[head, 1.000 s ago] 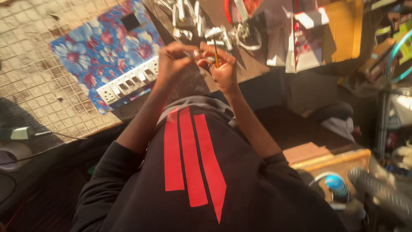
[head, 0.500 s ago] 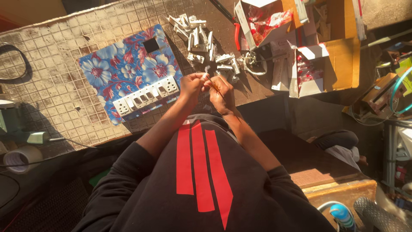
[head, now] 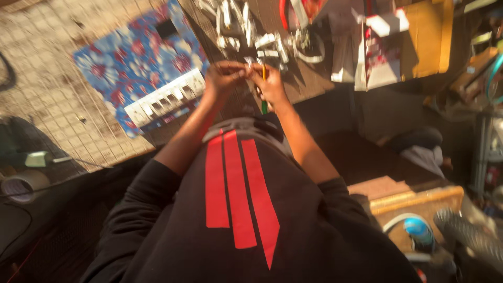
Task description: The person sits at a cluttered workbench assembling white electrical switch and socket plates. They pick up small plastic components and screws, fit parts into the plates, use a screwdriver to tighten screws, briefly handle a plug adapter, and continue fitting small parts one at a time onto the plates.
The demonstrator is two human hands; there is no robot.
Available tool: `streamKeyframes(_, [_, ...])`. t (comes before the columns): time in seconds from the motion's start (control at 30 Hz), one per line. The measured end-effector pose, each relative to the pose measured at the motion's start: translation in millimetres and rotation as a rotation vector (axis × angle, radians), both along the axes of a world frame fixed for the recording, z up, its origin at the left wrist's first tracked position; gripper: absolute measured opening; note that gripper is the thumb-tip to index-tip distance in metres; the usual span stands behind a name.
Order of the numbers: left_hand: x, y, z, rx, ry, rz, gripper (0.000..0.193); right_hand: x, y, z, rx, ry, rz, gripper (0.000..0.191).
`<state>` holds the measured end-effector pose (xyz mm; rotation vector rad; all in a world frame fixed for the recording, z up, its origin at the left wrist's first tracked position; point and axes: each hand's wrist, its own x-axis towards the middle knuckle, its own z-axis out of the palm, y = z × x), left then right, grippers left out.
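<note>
My left hand [head: 222, 78] and my right hand [head: 271, 88] meet just above my lap, over the edge of a tiled worktop [head: 52, 105]. My right hand grips a thin screwdriver [head: 263, 99] with an orange shaft and a green end that points down toward me. My left hand pinches a small white part [head: 249, 62] against the tool's tip; its shape is too small to make out. Just left of my left hand, a white strip of switches [head: 162, 99] lies on a blue floral board [head: 131, 57].
Several loose white switch parts [head: 246, 26] lie beyond my hands, beside a red-handled tool [head: 284, 13] and a coil of wire [head: 309, 47]. Open cartons [head: 377, 47] and a yellow box [head: 429, 36] stand at the right. A tape roll [head: 21, 183] sits at the left.
The view has swung and closed in on the worktop. My hands stay pressed together on the small part and the screwdriver, with only slight finger movement.
</note>
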<state>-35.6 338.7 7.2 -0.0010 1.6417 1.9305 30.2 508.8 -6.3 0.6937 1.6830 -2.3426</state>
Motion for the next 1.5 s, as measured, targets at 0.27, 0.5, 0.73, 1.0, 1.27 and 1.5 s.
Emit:
streamKeyframes(0.27, [10.4, -12.2, -8.5, 0.138, -0.145, 0.07, 0.018, 1.6, -0.2, 1.4, -0.412, -0.113, -0.021, 0.021])
streamKeyframes(0.5, [11.6, -9.1, -9.4, -0.083, -0.097, 0.059, 0.027, 5.6, -3.6, -1.7, -0.234, -0.142, 0.046, 0.027])
streamKeyframes(0.73, [16.8, -8.3, -10.6, -0.208, -0.026, -0.003, 0.027, 6.4, -6.6, 0.3, -0.194, -0.124, 0.144, 0.023])
streamKeyframes(1.0, [22.9, -17.1, -11.7, -0.281, 0.097, -0.15, 0.028, 9.1, -8.5, -3.9, -0.196, -0.201, 0.267, 0.024])
streamKeyframes(1.27, [31.0, -11.9, 6.6, -0.446, 0.348, -0.099, 0.023, 3.3, -8.2, -4.8, 0.032, -0.284, 0.256, 0.021])
streamKeyframes(1.5, [28.0, -11.0, 0.9, -0.353, 0.427, -0.019, 0.012, 1.7, -3.4, -4.7, -0.013, -0.286, 0.162, 0.021])
